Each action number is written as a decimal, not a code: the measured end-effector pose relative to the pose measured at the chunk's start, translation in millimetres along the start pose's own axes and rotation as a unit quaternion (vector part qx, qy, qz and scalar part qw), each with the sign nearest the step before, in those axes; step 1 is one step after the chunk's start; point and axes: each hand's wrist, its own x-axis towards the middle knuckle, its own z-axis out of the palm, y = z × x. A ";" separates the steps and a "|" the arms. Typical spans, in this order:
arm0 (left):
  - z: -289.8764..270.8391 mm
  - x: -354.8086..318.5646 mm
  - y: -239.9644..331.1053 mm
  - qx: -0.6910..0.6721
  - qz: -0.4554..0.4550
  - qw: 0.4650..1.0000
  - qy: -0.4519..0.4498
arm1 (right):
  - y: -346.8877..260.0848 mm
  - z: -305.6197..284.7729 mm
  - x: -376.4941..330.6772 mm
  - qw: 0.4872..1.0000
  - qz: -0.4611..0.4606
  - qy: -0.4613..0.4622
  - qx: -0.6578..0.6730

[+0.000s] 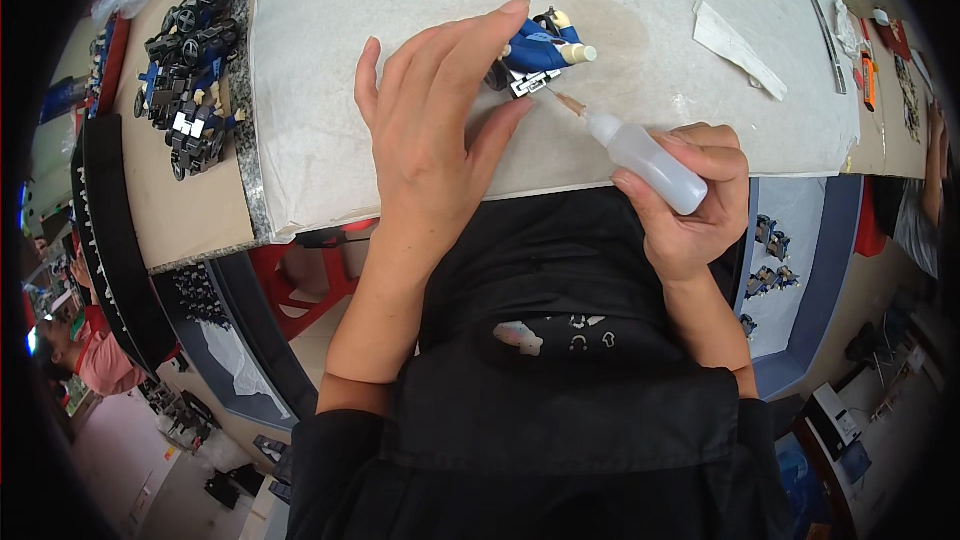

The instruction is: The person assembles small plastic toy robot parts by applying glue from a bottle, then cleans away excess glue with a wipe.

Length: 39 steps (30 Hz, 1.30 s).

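My left hand [425, 110] is closed round a small toy figure [540, 45] above the paper-covered table. The toy is blue with cream-coloured parts, black pieces and a white-and-silver block at its near end. Its left side is hidden behind my index finger, while my thumb lies by the near end. In my right hand [705, 190] is a translucent white squeeze bottle [645, 160] with a thin needle tip. The bottle is tilted up and to the left, its needle reaching the white-and-silver block. Whether any liquid comes out is too small to tell.
A heap of similar toys [185, 80] lies on a brown board at the left. Right of my work are a torn white paper strip [740, 50], metal tweezers [825, 35] and an orange cutter knife [868, 85]. A grey-blue tray [815, 290] with several toys stands below the table's right side.
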 end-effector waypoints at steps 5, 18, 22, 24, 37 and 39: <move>4.2 1.5 1.9 -0.046 -0.013 0.998 0.035 | 0.9 0.7 0.4 1.000 0.000 0.000 0.000; 1.8 -0.5 -1.2 -0.002 0.009 1.000 0.007 | 2.2 1.4 0.1 1.000 -0.006 0.000 -0.001; 1.0 0.1 -0.8 -0.002 0.008 1.000 0.005 | 2.0 1.3 0.2 1.000 -0.006 0.001 0.000; 0.9 0.1 -0.9 -0.002 0.006 1.000 0.004 | 2.3 0.7 0.4 1.000 -0.005 0.001 -0.010; 0.0 -0.5 -1.0 -0.003 -0.002 1.000 0.000 | 3.1 -0.1 0.7 1.000 -0.016 0.008 -0.016; -0.5 0.0 0.0 -0.005 -0.013 1.000 -0.006 | 3.1 -1.2 0.5 1.000 -0.011 0.019 0.000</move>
